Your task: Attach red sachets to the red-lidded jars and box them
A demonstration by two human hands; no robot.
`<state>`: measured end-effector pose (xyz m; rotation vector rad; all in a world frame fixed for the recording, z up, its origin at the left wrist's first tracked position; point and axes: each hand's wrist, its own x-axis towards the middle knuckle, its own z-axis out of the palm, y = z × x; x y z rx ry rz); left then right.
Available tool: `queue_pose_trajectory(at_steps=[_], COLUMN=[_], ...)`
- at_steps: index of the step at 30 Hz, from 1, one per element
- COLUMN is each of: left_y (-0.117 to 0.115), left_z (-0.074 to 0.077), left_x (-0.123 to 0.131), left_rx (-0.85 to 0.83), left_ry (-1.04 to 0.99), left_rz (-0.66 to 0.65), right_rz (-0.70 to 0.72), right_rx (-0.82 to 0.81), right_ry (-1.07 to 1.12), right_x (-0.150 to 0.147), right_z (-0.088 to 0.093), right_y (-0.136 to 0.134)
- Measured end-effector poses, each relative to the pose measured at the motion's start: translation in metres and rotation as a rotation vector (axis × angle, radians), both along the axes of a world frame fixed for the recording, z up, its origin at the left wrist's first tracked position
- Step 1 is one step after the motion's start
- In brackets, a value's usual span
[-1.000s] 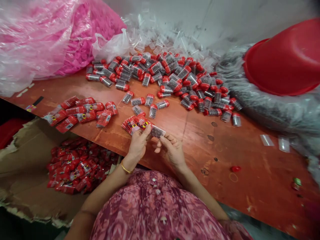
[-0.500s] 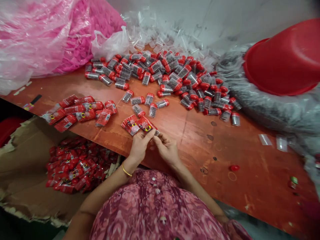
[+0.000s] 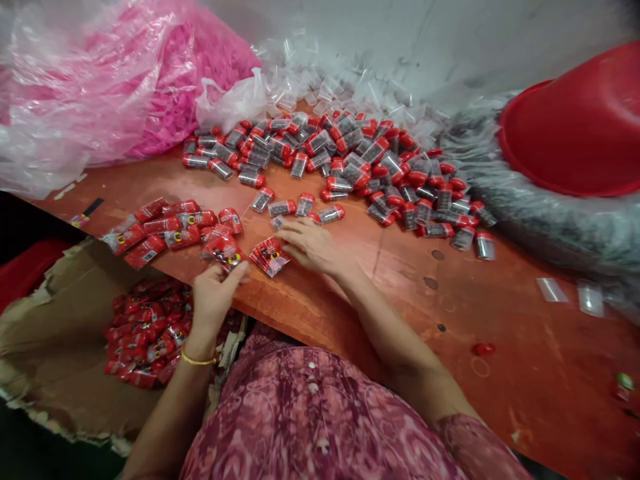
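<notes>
My left hand [image 3: 217,290] is closed around a red printed packet [image 3: 225,251], pinched between thumb and fingers above the table edge. My right hand [image 3: 310,245] reaches palm down with its fingers stretched out. Its fingertips are over a small clear container [image 3: 278,223] filled with dark pieces, which they partly cover; whether they grip it I cannot make out. Just below those fingertips lies a fanned stack of flat red printed sleeves [image 3: 269,257]. To the left, several filled red packets [image 3: 173,227] are grouped on the table.
A large heap of red-capped containers [image 3: 350,150] spreads behind my hands on the red-brown table [image 3: 380,280]. Clear empty tubes [image 3: 320,80] lie behind it. A pink-filled plastic bag [image 3: 150,80] stands left, a red bucket [image 3: 575,127] right. Below left, a cardboard box [image 3: 55,353] holds red packets.
My hands were together at the packet and have separated. The left has carried the packet leftward; the right has let go and moved forward to the containers. The view shifted slightly.
</notes>
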<state>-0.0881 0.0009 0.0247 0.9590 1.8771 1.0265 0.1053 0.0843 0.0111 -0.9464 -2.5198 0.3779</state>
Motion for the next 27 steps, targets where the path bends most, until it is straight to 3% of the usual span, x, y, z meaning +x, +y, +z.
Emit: queue_pose_trajectory(at_steps=[3,6,11,14,16,19,27], left_y=[0.011,0.017,0.013,0.017,0.025,0.035,0.047], left_z=[0.001,0.003,0.007,-0.002,-0.012,-0.023,-0.026], left_x=[-0.028,-0.041,-0.022,0.005,0.019,0.027,0.022], left_rx=[-0.042,-0.066,0.234,0.376,0.351,0.254,0.221], left_ry=[0.682,0.939,1.003,0.941,0.906,0.875,0.829], left_rz=[0.016,-0.051,-0.085,-0.305,-0.437,-0.522,-0.455], right_rz=[0.014,-0.084,-0.411,-0.555,-0.614,-0.676,-0.670], right_rx=[0.039,0.039,0.026,0.038,0.072,0.112,0.106], right_ry=[-0.210,-0.316,-0.363,-0.366,-0.354,-0.300,-0.222], right_x=[-0.004,0.008,0.054,0.073,0.078,0.079,0.074], right_z=[-0.008,-0.020,-0.034,-0.039,-0.043,-0.049,-0.048], right_y=[0.031,0.033,-0.014,-0.045,-0.060,-0.073,-0.079])
